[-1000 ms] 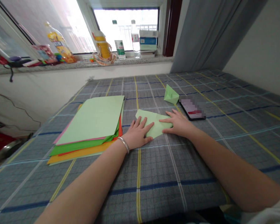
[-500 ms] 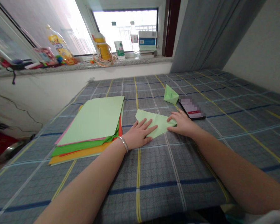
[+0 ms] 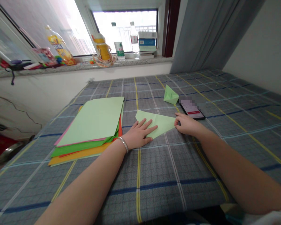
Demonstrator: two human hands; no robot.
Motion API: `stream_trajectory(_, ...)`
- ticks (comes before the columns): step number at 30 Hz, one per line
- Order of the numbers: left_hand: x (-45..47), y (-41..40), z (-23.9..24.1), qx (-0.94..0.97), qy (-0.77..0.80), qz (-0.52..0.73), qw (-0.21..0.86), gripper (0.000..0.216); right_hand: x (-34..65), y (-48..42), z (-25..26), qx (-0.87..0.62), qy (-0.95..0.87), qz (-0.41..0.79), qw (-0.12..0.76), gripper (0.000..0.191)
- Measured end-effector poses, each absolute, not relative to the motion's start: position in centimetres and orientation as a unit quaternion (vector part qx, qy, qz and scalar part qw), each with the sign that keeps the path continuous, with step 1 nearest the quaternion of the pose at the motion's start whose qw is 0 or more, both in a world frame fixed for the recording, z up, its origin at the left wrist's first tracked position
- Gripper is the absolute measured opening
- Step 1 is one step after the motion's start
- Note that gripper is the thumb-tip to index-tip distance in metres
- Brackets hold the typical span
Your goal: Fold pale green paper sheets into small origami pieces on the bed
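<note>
A pale green sheet of folded paper point(image 3: 162, 123) lies flat on the checked cloth in front of me, narrowing toward its right end. My left hand point(image 3: 139, 134), with a silver bangle at the wrist, rests on the paper's left part, palm down and fingers spread. At the right tip, my right hand point(image 3: 186, 124) pinches the paper between thumb and fingers. Just beyond it stands a small folded green paper piece point(image 3: 170, 95), beside a dark-edged phone point(image 3: 192, 108) with its screen lit.
To the left sits a stack of coloured paper point(image 3: 91, 120), light green on top. The plaid cloth point(image 3: 159, 175) covers the surface. Bottles, a yellow flask point(image 3: 103, 50) and boxes point(image 3: 147, 42) line the windowsill; a grey curtain point(image 3: 201, 34) hangs at right.
My right hand has shifted slightly right to the paper's tip, and its fingers have closed together there. The right end now looks flatter and more pointed. My left hand stays put.
</note>
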State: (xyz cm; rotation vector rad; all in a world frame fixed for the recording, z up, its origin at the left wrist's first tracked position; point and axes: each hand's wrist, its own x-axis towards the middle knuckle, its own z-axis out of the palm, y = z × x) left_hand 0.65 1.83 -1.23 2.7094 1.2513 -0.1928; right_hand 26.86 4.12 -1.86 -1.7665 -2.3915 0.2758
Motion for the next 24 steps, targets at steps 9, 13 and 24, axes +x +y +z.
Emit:
stream_trajectory(9,0.4,1.9,-1.0,0.903,0.413,-0.053,0.104,0.062,27.2,4.2,-2.8,-0.573,-0.807,0.042,0.139,0.023)
stream_trajectory(13,0.3,2.0,-0.9,0.904,0.410,-0.055,0.108,0.064,26.0,3.0,-2.4,-0.523,-0.836,0.003,0.168,0.048)
stream_trajectory(24,-1.2,1.7,-0.6,0.924,0.357,0.016,0.135,0.070,23.5,2.2,-1.9,-0.307,-0.936,-0.002,0.171,0.028)
